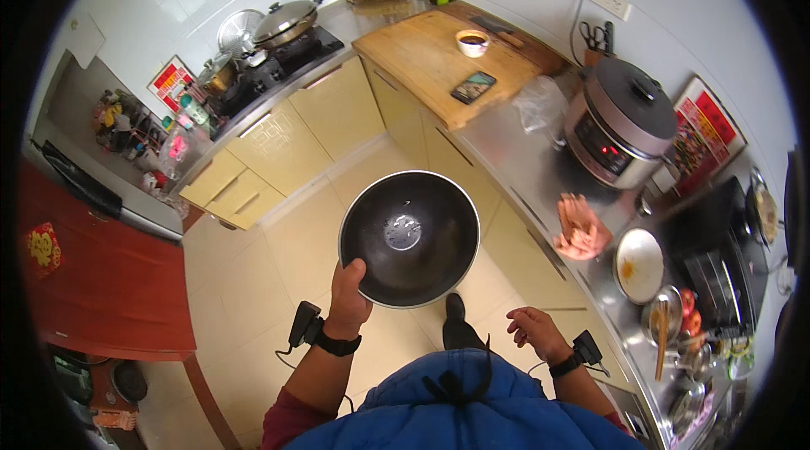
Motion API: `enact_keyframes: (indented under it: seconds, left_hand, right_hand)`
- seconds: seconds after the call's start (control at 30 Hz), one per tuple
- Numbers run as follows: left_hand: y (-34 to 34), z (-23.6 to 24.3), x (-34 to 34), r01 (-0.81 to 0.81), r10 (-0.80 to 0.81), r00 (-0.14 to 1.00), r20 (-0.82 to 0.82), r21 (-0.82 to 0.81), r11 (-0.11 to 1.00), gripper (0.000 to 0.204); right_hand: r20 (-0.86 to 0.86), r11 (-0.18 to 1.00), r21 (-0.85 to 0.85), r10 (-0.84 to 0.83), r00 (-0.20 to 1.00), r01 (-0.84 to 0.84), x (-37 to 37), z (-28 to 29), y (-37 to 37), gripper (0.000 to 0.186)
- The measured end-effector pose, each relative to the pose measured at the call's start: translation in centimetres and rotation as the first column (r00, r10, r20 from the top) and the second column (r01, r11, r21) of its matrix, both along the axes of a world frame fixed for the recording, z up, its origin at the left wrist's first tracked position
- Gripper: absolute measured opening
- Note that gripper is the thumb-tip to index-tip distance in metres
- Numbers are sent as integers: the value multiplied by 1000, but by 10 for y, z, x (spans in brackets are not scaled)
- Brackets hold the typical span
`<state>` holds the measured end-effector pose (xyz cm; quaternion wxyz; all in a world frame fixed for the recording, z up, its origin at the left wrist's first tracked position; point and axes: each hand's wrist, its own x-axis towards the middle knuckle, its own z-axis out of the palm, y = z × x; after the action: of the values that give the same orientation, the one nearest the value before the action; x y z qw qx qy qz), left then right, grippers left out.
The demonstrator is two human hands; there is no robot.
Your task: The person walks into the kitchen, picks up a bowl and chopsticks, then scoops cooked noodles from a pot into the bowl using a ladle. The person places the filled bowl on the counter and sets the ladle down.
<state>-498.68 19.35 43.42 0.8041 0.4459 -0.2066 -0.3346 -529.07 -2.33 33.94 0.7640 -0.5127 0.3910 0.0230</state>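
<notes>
My left hand grips a round black bowl by its near left rim, the thumb over the edge. The bowl is held over the floor and tipped so that its inside shows. Its dark inner wall has a pale rim, and a shiny, wet-looking patch lies at the bottom. My right hand hangs beside the right-hand counter with its fingers loosely bent and nothing visible in them. Nearest to it on the counter are a white oval dish with an orange-brown smear and a pinkish lump with finger-like ends.
A large electric cooker stands on the steel counter. Farther back, a wooden board bears a phone and a cup of dark liquid. A lidded wok sits on the far stove. Bowls and chopsticks crowd the near right.
</notes>
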Motion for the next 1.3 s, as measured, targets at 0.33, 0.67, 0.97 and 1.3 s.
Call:
enact_keyframes:
  seconds: [0.33,0.67,0.97,1.3]
  left_hand:
    - [-51,20,122,-168,157,980,122,84,982,62]
    - [-50,-39,294,-188,178,982,61,262,947,56]
    - [-74,-26,428,93,-45,882,-469,80,993,58]
    - [-140,-43,529,264,-191,879,-438,111,958,53]
  right_hand:
    - [24,984,21,176,984,-176,183,-12,-70,32]
    - [-37,986,-12,163,986,-163,336,-6,-74,32]
    - [16,995,-89,42,999,-40,474,54,-69,37]
    - [129,982,-33,191,973,-188,637,58,-126,41]
